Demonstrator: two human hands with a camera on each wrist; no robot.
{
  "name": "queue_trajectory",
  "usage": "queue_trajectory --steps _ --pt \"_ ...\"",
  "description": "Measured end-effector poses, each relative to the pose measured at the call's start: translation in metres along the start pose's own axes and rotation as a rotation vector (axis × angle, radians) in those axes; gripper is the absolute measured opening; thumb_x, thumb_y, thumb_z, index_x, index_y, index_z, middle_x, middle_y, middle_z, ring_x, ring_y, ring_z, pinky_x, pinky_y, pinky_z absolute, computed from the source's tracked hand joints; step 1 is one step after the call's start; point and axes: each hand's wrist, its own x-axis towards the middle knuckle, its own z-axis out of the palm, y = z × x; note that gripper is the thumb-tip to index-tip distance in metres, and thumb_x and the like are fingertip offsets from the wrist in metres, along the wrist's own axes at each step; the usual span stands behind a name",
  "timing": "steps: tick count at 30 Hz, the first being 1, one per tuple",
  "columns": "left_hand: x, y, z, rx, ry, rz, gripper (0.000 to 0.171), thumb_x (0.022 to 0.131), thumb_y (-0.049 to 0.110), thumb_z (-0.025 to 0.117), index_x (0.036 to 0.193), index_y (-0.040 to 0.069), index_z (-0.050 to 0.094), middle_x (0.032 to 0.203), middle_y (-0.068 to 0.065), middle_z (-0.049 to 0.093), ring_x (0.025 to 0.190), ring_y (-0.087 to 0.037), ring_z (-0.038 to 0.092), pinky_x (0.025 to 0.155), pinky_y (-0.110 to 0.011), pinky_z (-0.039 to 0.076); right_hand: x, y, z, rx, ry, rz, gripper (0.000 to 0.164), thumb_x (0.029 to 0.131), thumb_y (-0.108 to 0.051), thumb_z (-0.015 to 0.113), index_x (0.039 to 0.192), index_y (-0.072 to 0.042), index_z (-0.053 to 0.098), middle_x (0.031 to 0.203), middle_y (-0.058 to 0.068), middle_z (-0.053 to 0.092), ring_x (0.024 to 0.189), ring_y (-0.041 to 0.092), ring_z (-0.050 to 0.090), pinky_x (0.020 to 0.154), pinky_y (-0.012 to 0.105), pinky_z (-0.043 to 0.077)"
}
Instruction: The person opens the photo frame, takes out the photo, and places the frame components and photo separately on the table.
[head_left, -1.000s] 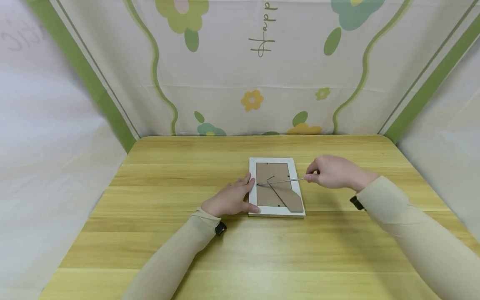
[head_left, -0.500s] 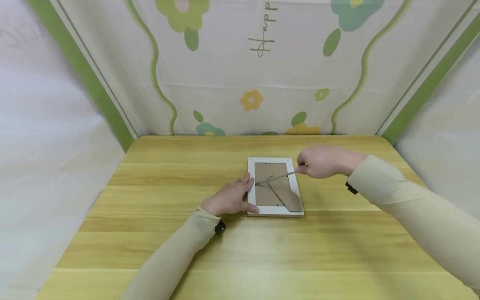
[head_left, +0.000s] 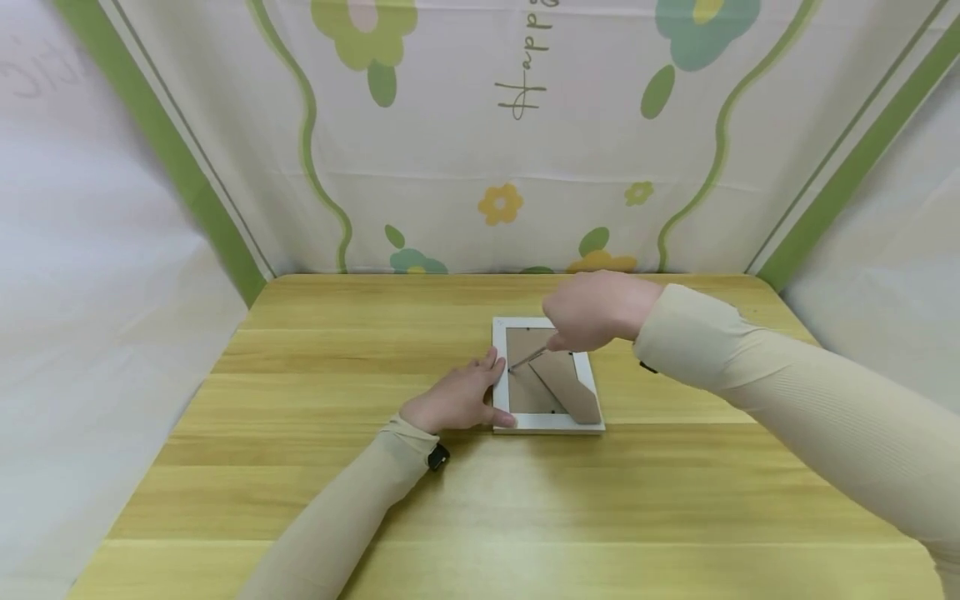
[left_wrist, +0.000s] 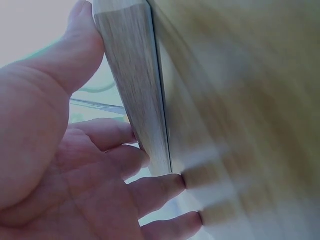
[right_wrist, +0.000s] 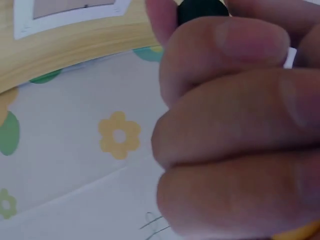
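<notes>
A white picture frame (head_left: 551,422) lies face down on the wooden table, its brown backing board (head_left: 528,396) and folded stand (head_left: 581,397) showing. Small dark tabs sit along the board's edges. My left hand (head_left: 457,398) rests against the frame's left side, thumb on the near left corner. In the left wrist view two fingertips (left_wrist: 122,134) touch the frame's wooden edge. My right hand (head_left: 596,310), fingers curled, grips a screwdriver; its thin metal shaft (head_left: 529,358) slants to the tab at the left edge. Between my fingers shows a black part of its handle (right_wrist: 202,9).
The wooden table (head_left: 337,358) extends around the frame on all sides. Behind it hangs a white flowered cloth (head_left: 420,167), with more white cloth (head_left: 105,333) at both sides. Black straps (head_left: 438,456) are on the wrists.
My right hand has swung left and away from me, over the frame's far right part, turning the screwdriver's shaft while its tip stays at the left tab. The left hand has stayed in place.
</notes>
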Motion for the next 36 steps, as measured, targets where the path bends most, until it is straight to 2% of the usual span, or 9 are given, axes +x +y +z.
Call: queue_trajectory --steps 4,8,12,15,19,23,28,31,36 --pt "0.0 -0.001 -0.001 -0.003 -0.013 0.004 0.103 0.085 0.058 0.069 0.157 0.004 0.02 0.163 -0.016 0.006 0.145 -0.041 0.02 0.115 -0.054 0.022 0.003 -0.014 -0.009 -0.066 0.0 0.024 0.027 0.092 -0.035 0.07 0.076 -0.013 0.067 0.074 -0.003 0.062 0.068 0.016 0.061 0.067 0.039 0.056" --pt "0.0 -0.002 -0.001 0.007 -0.023 0.005 0.103 0.086 0.06 0.067 0.157 0.005 0.018 0.163 -0.015 0.004 0.146 -0.04 0.019 0.116 -0.053 0.022 0.005 -0.017 -0.01 -0.079 0.004 0.064 0.026 0.089 -0.037 0.073 0.08 -0.013 0.068 0.08 -0.003 0.063 0.072 0.016 0.062 0.066 0.041 0.056" --pt "0.001 -0.003 0.0 0.022 -0.031 0.007 0.103 0.086 0.061 0.065 0.158 0.005 0.018 0.163 -0.015 0.005 0.146 -0.039 0.019 0.116 -0.052 0.022 0.001 -0.004 -0.002 -0.041 0.025 0.098 0.027 0.088 -0.039 0.075 0.083 -0.014 0.067 0.082 -0.003 0.061 0.069 0.015 0.06 0.06 0.038 0.054" --pt "0.001 -0.003 0.001 0.024 -0.033 0.006 0.102 0.087 0.062 0.065 0.158 0.006 0.017 0.164 -0.013 0.005 0.146 -0.038 0.019 0.116 -0.053 0.021 -0.005 0.016 0.011 0.039 0.044 0.081 0.032 0.088 -0.041 0.074 0.073 -0.015 0.064 0.068 -0.005 0.054 0.057 0.011 0.049 0.051 0.031 0.044" --pt "-0.001 -0.002 0.001 0.021 -0.035 0.0 0.102 0.087 0.061 0.065 0.158 0.007 0.016 0.164 -0.012 0.003 0.147 -0.037 0.017 0.116 -0.054 0.02 -0.021 0.045 0.035 0.175 0.118 -0.002 0.029 0.09 -0.036 0.074 0.071 -0.016 0.064 0.064 -0.008 0.051 0.056 0.008 0.041 0.052 0.028 0.038" --pt "-0.002 -0.002 0.001 0.018 -0.03 0.012 0.102 0.087 0.061 0.065 0.158 0.006 0.017 0.164 -0.013 0.004 0.147 -0.038 0.018 0.115 -0.055 0.02 -0.039 0.068 0.067 0.282 0.246 -0.046 0.019 0.091 -0.034 0.073 0.086 -0.016 0.069 0.073 -0.008 0.058 0.061 0.009 0.049 0.058 0.031 0.043" --pt "-0.002 -0.003 0.001 0.015 -0.021 0.026 0.101 0.088 0.06 0.065 0.158 0.004 0.019 0.164 -0.014 0.007 0.146 -0.039 0.019 0.115 -0.056 0.021 -0.051 0.081 0.117 0.372 0.391 0.009 0.021 0.093 -0.038 0.07 0.097 -0.018 0.071 0.071 -0.012 0.058 0.057 0.007 0.047 0.056 0.03 0.042" --pt "-0.002 -0.004 0.001 0.01 -0.024 0.021 0.101 0.088 0.06 0.065 0.158 0.005 0.018 0.164 -0.013 0.006 0.147 -0.037 0.018 0.115 -0.055 0.021 -0.055 0.081 0.144 0.41 0.471 0.049 0.026 0.094 -0.042 0.067 0.105 -0.02 0.072 0.076 -0.014 0.062 0.06 0.005 0.05 0.059 0.03 0.044" --pt "-0.002 -0.003 0.001 0.007 -0.028 0.016 0.101 0.088 0.06 0.065 0.158 0.006 0.017 0.164 -0.012 0.004 0.148 -0.036 0.016 0.116 -0.054 0.02 -0.055 0.079 0.176 0.399 0.612 0.06 0.026 0.093 -0.043 0.068 0.104 -0.021 0.073 0.08 -0.014 0.065 0.06 0.003 0.05 0.056 0.027 0.044"
